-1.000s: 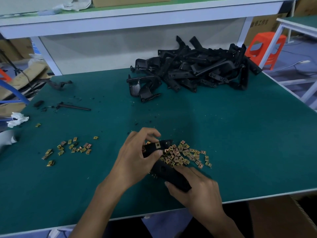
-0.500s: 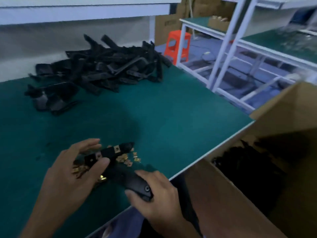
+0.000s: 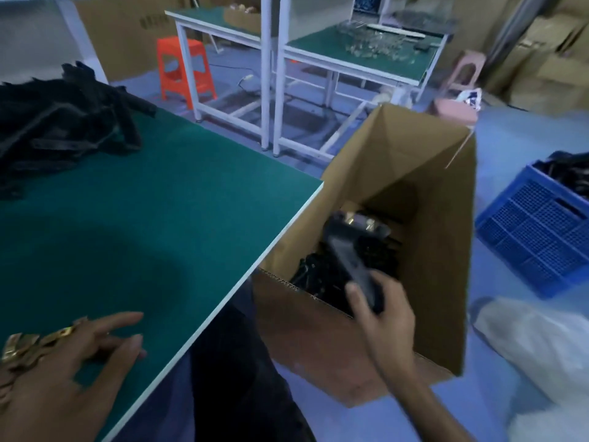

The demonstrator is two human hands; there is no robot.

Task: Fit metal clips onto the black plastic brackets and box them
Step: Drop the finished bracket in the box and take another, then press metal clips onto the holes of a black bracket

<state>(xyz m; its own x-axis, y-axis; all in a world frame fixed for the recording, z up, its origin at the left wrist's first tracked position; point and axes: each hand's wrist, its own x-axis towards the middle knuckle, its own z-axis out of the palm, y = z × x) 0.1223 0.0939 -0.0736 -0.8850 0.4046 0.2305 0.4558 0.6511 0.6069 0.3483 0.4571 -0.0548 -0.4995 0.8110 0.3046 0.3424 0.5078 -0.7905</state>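
One bracket (image 3: pixel 345 250) hangs over the box (image 3: pixel 318 339) in the right hand's (image 3: pixel 387 317) curled fingers (image 3: pixel 391 287); dropped hard, its clips (image 3: pixel 352 219) might pop off.

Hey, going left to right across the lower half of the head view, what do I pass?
left hand resting on the green table → right hand gripping a black bracket over the cardboard box → blue crate

Green-topped table (image 3: pixel 159 202) up front, bluish floor (image 3: pixel 510 148) all round. Behind it, two more tables (image 3: pixel 318 46), an orange stool (image 3: pixel 185 70) beside them. Pink chair (image 3: pixel 467 73) further right, cartons (image 3: pixel 548 68) stacked behind it, blue crate (image 3: pixel 535 247) on the floor.
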